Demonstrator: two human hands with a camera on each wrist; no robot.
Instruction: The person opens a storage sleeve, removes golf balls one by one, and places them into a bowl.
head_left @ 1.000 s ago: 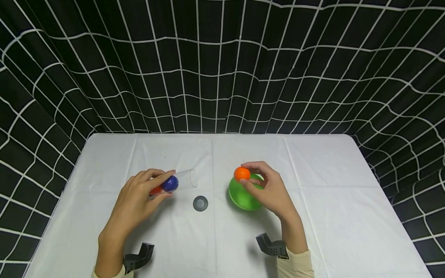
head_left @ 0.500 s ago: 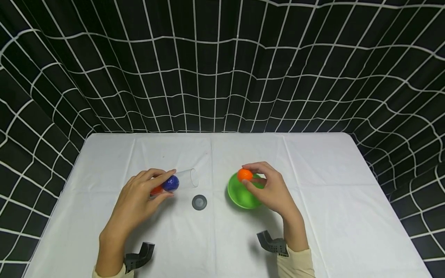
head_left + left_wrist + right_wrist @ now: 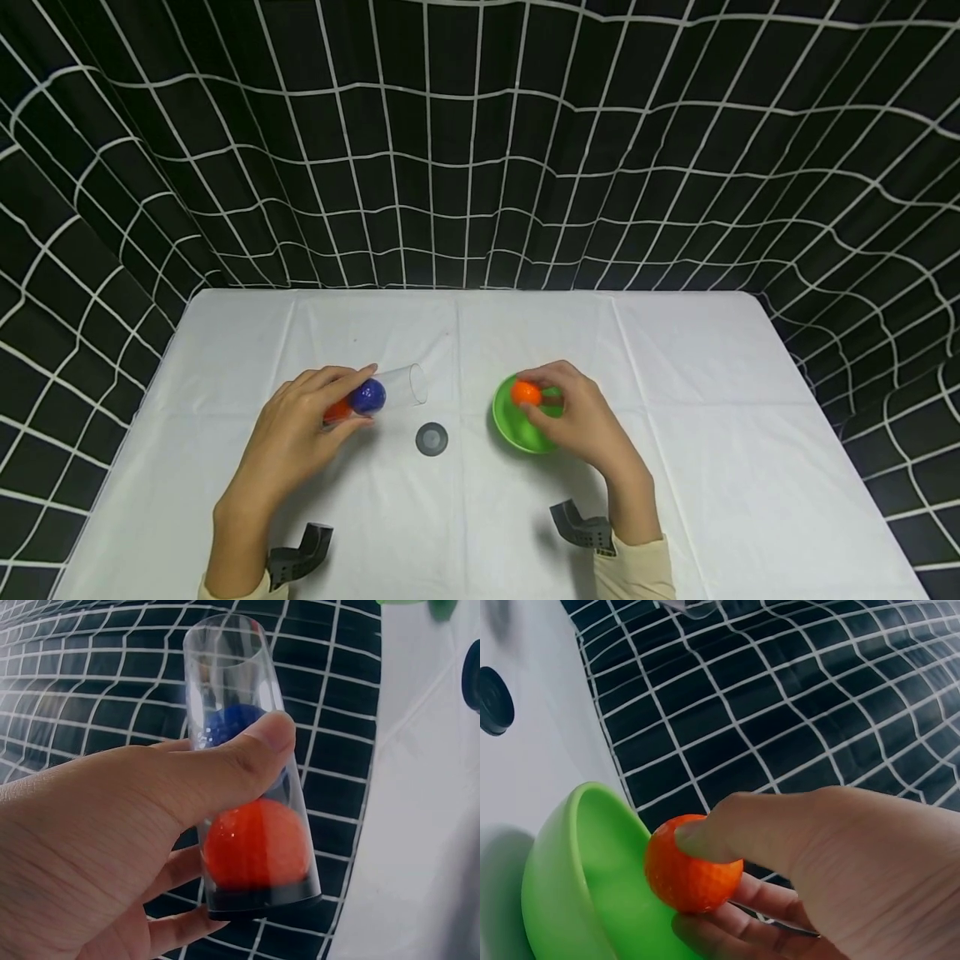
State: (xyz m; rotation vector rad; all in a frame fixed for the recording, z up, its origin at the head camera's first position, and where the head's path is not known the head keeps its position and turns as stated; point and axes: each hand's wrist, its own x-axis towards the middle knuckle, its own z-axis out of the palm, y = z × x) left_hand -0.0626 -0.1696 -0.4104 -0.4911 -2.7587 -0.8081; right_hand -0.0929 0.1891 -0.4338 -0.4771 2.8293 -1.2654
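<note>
Head view, taking the small grey cap (image 3: 432, 439) on the white cloth (image 3: 465, 525) as the dial's centre: over toward two o'clock, the right hand (image 3: 581, 417) pinches an orange ball (image 3: 526, 392) between thumb and fingers, at the mouth of the green bowl (image 3: 521, 435); whether ball and bowl touch I can't tell from here. Around ten o'clock, the left hand (image 3: 296, 417) is wrapped about a clear tube (image 3: 397, 388) lying tilted, its mouth facing between two and three. Inside, a blue ball (image 3: 368, 397) sits nearer that mouth and a red ball (image 3: 259, 844) sits down by the dark base (image 3: 262, 904). The orange ball looks light and hard to me, and glossy enough to slip from a careless pinch, so I'd take it across its widest part, thumb opposite fingertips, with its lower side left free. The tube seems thin, stiff plastic, smooth and perhaps easily cracked; a gentle hold toward the base suits it best, keeping the rim free, and tipping the mouth downward could let both balls roll out. The bowl looks light, likely to slide if nudged.
</note>
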